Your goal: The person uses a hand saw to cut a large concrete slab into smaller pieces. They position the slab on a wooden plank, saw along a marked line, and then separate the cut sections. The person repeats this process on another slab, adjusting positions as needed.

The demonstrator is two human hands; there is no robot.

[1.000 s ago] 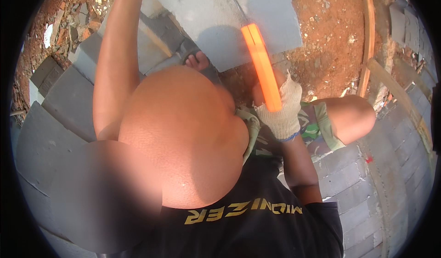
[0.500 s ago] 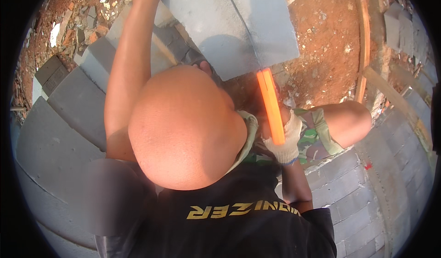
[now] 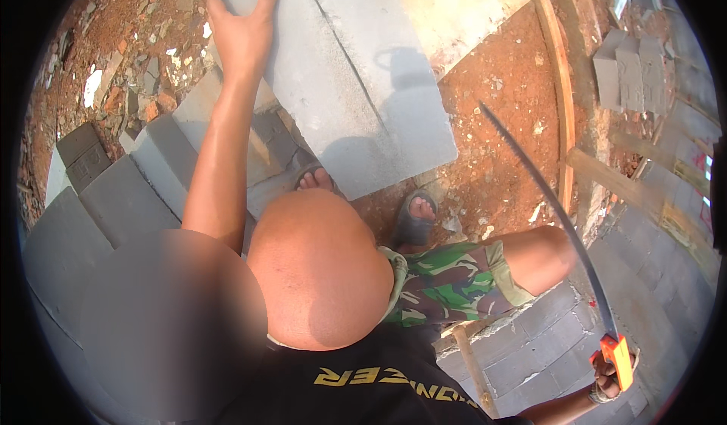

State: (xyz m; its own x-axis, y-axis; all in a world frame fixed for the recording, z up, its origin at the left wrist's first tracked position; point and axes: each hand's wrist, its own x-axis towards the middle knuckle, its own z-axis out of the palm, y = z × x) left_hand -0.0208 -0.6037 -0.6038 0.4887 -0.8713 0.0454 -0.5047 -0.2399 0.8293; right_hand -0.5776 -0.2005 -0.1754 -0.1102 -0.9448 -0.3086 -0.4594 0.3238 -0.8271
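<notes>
A large pale grey lightweight concrete block (image 3: 409, 122) lies at the top middle. A dark, narrow cut runs lengthwise along its upper face. On the block's far left part rests my bare left hand (image 3: 241, 35), thumb and fingers spread flat against it. Far out at the lower right, my gloved right hand (image 3: 604, 376) is closed round the orange handle of a hand saw (image 3: 556, 201). The saw's long toothed blade points up and left, apart from the block. Most of the right-hand fingers wrap out of sight behind the handle.
Several grey blocks (image 3: 132, 186) are stacked along the left. A wooden plank (image 3: 560, 99) stands right of the reddish soil (image 3: 500, 129). My sandalled foot (image 3: 418, 211) is by the block's near edge. Grey block walling (image 3: 522, 342) and timber lie at the right.
The saw has come out of the cut and swung to the lower right in my right hand. My left hand now shows fully on the block; the whole view has shifted.
</notes>
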